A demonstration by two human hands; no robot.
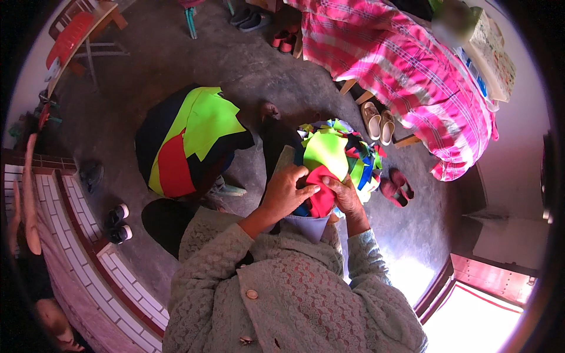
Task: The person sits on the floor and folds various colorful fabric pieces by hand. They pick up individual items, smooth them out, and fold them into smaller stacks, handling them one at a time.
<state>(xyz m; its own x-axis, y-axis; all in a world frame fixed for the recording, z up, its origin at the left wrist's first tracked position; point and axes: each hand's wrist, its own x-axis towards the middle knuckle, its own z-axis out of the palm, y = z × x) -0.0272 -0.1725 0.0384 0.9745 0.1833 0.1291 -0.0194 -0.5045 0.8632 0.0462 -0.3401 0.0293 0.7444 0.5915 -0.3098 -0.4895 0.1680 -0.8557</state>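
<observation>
While a red fabric scrap sat pinched at the near edge of a heap of bright fabric scraps, the left hand and right hand both closed their fingers on it. A second pile of green, red and black cloth lay on the concrete floor to the left, a pink checked bedspread beyond.

Both palms lie hidden against the red cloth piece; the left hand covers the bundle's near edge, and a blurred patch obscures something on the bed.

scrap heap ahead, bare floor beyond
</observation>
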